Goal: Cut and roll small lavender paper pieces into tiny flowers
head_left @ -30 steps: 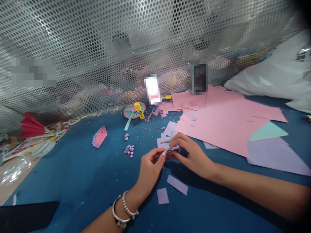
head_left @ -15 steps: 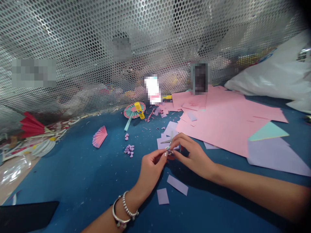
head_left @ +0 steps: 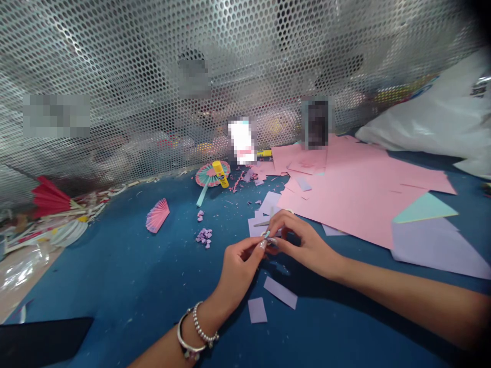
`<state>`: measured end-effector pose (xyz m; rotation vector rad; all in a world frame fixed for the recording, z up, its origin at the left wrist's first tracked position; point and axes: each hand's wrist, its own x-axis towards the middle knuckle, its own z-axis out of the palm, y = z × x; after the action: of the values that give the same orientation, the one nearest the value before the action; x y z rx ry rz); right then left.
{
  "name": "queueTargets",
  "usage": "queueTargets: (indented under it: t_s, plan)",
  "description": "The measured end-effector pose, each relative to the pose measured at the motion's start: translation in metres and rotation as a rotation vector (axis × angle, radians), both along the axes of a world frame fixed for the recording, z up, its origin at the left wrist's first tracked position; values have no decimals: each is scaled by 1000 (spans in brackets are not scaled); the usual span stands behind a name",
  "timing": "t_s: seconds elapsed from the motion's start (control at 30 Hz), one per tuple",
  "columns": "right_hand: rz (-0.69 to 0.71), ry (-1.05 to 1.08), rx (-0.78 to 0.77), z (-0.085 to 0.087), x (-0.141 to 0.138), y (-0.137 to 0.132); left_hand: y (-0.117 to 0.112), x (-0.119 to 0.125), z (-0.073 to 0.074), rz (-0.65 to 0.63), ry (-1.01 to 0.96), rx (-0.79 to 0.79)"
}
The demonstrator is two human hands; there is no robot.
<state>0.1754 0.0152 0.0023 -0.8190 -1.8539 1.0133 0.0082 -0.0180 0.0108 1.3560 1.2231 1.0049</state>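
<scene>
My left hand and my right hand meet fingertip to fingertip over the blue table. Both are closed in a pinch on a small piece of purple paper, mostly covered by the fingers. Just behind them, scissors lie on purple paper sheets, partly hidden by my right hand. Nearer to me lie a purple paper strip and a purple paper square, both flat. Left of my hands is a heap of tiny folded purple paper pieces, with a few more behind it.
A pink pleated fan lies left; a yellow glue stick rests on a round pleated fan. Large pink sheets cover the right, beside a white plastic bag. Perforated metal mesh closes the back. A dark object sits front left.
My fingertips have shifted slightly while pinching the small paper. The right fingers have moved a little, showing more of a pale ring behind them. Everything on the table stays in place.
</scene>
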Motion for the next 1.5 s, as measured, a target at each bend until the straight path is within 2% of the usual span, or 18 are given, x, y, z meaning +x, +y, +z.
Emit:
queueTargets:
  t_s: [0.17,0.37,0.57,0.77,1.0,1.17,1.5]
  plan:
    - [-101,-140,267,-2,-1,-5,2,-1,-2,22,-7,6]
    - [-122,-305,438,-5,0,-7,3,-2,-5,50,-5,18]
    - [-202,-191,365,-3,0,-8,1,-3,-6,73,94,65]
    - [-182,-178,328,-3,-1,-8,-3,-4,-7,70,206,126]
    - [-112,-153,269,-2,0,-5,-3,-4,-6,8,195,106]
    - [-112,-119,215,0,-2,-5,-1,-4,-6,17,125,64]
    - [-127,-90,244,-1,-6,-8,7,-2,-7,-28,55,43]
